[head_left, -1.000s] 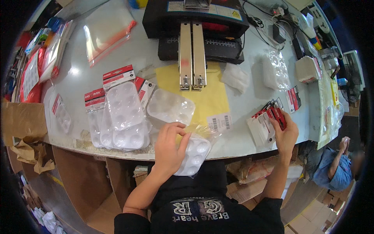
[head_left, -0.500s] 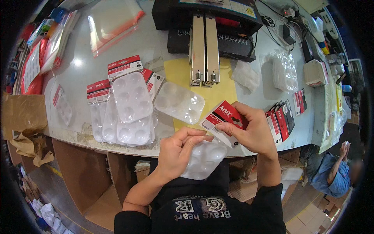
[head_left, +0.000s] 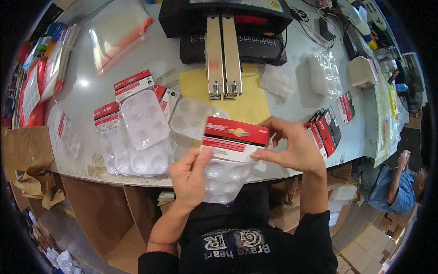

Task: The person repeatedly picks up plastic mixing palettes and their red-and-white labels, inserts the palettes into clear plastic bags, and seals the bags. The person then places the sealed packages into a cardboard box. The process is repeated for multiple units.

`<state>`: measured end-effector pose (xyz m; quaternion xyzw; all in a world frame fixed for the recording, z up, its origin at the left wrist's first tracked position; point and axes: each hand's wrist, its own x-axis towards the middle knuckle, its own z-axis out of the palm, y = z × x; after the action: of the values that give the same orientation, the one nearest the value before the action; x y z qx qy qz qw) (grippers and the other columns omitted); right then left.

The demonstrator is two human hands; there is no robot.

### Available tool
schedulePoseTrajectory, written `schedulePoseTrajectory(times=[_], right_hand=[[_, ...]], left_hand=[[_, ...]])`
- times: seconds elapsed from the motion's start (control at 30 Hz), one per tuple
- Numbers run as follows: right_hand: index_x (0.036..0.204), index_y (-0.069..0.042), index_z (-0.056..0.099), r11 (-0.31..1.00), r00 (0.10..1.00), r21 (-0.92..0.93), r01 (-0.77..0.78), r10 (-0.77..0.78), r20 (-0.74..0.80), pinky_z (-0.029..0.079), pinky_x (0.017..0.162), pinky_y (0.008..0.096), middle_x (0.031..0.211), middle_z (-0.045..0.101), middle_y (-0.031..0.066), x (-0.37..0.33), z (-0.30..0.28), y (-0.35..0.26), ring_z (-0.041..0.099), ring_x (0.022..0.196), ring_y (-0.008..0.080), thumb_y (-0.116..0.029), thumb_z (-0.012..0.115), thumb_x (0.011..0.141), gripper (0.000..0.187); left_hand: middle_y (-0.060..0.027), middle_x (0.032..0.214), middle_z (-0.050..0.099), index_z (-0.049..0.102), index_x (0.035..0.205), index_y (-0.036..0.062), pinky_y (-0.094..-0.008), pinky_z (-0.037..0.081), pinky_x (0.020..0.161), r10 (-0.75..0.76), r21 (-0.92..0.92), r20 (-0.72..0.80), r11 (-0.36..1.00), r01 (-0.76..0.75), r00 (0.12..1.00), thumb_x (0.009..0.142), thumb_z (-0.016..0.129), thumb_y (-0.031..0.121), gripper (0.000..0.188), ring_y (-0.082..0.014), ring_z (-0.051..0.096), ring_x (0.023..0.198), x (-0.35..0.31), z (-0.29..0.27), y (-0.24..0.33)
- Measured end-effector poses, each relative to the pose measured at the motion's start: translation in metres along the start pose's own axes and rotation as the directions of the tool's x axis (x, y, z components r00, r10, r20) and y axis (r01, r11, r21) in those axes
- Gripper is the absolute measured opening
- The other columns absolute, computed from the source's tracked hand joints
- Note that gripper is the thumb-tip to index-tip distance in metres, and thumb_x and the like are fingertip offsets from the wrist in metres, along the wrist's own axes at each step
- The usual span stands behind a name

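Between my hands is a red, black and white header card (head_left: 237, 142) with a hang hole, its printed face toward me. Below its lower edge hangs a white plastic paint palette (head_left: 226, 182) with round wells, in a clear bag. My left hand (head_left: 189, 178) pinches the card's left end between thumb and fingers. At the opposite end, my right hand (head_left: 294, 146) grips the card, thumb on its lower corner. Another white palette (head_left: 189, 116) lies on the table just behind the card. Left of that is a pile of carded, bagged palettes (head_left: 145, 119).
A black sealing machine (head_left: 228, 48) with two metal rails stands over a yellow sheet (head_left: 255, 100). Folded header cards (head_left: 326, 132) and a stack of wrapped palettes (head_left: 325, 73) are at right. Clear bags (head_left: 117, 34) lie back left. Another person (head_left: 393, 187) is at far right.
The header card has moved left and come level over the bagged palette's top. My left hand now pinches its left end; my right hand still grips the other end.
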<state>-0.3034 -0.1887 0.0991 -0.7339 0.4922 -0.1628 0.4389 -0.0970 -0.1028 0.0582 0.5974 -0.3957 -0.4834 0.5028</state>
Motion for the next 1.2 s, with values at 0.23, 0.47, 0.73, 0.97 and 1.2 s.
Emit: schedulePoseTrajectory(times=[0.23, 0.47, 0.73, 0.97, 1.2], right_hand=[[0.087, 0.005, 0.069, 0.857, 0.982, 0.479, -0.188, 0.175, 0.072, 0.047, 0.058, 0.0232, 0.073, 0.065, 0.0054, -0.022, 0.032, 0.019, 0.057, 0.063, 0.008, -0.016, 0.064, 0.091, 0.022], [0.09, 0.005, 0.068, 0.835, 0.976, 0.508, -0.211, 0.208, 0.063, 0.047, 0.058, 0.0233, 0.075, 0.066, 0.005, -0.022, 0.032, 0.02, 0.056, 0.064, 0.0077, -0.012, 0.063, 0.09, 0.018], [0.081, 0.001, 0.059, 0.623, 0.958, 0.75, -0.222, 0.281, 0.049, 0.037, 0.054, 0.0205, 0.067, 0.054, -0.0007, -0.013, 0.057, 0.025, 0.046, 0.059, 0.0052, -0.01, 0.062, 0.088, 0.013], [0.081, 0.001, 0.061, 0.446, 0.895, 0.894, -0.037, 0.413, -0.169, 0.037, 0.054, 0.0229, 0.067, 0.054, 0.0006, 0.041, 0.077, 0.045, 0.048, 0.058, 0.0084, -0.009, 0.061, 0.088, 0.013], [0.081, 0.0, 0.063, 0.478, 0.898, 0.878, 0.008, 0.384, -0.217, 0.038, 0.053, 0.0241, 0.067, 0.055, -0.0003, 0.054, 0.083, 0.056, 0.048, 0.056, 0.0081, -0.012, 0.059, 0.092, 0.016]], left_hand=[[0.0002, 0.082, 0.063, 0.065, 0.091, -0.0062, -0.0188, 0.04, 0.067, 0.009, -0.023, -0.083, 1.0, -0.011, 0.997, 0.099, 0.052, 0.016, 0.027, -0.0046, 0.05, 0.074, 0.003, -0.009, -0.021], [-0.0013, 0.084, 0.064, 0.064, 0.093, -0.0068, -0.0199, 0.042, 0.069, 0.007, -0.004, -0.058, 1.0, -0.007, 0.998, 0.099, 0.051, 0.017, 0.028, -0.0054, 0.051, 0.076, 0.005, -0.008, -0.022], [-0.0084, 0.071, 0.057, 0.059, 0.09, -0.004, -0.0275, 0.041, 0.064, -0.002, 0.097, -0.096, 0.995, 0.012, 0.995, 0.1, 0.046, 0.023, 0.032, -0.0123, 0.049, 0.068, 0.014, -0.008, -0.028], [-0.0187, 0.071, 0.055, 0.053, 0.085, -0.0029, -0.0364, 0.04, 0.062, 0.071, 0.304, -0.126, 0.952, -0.03, 0.989, 0.101, 0.04, 0.029, 0.038, -0.026, 0.048, 0.063, 0.08, 0.011, -0.031], [-0.0178, 0.068, 0.053, 0.051, 0.08, -0.0028, -0.0376, 0.039, 0.061, 0.137, 0.286, -0.165, 0.954, -0.086, 0.977, 0.102, 0.04, 0.028, 0.039, -0.0291, 0.043, 0.061, 0.092, 0.018, -0.052]])
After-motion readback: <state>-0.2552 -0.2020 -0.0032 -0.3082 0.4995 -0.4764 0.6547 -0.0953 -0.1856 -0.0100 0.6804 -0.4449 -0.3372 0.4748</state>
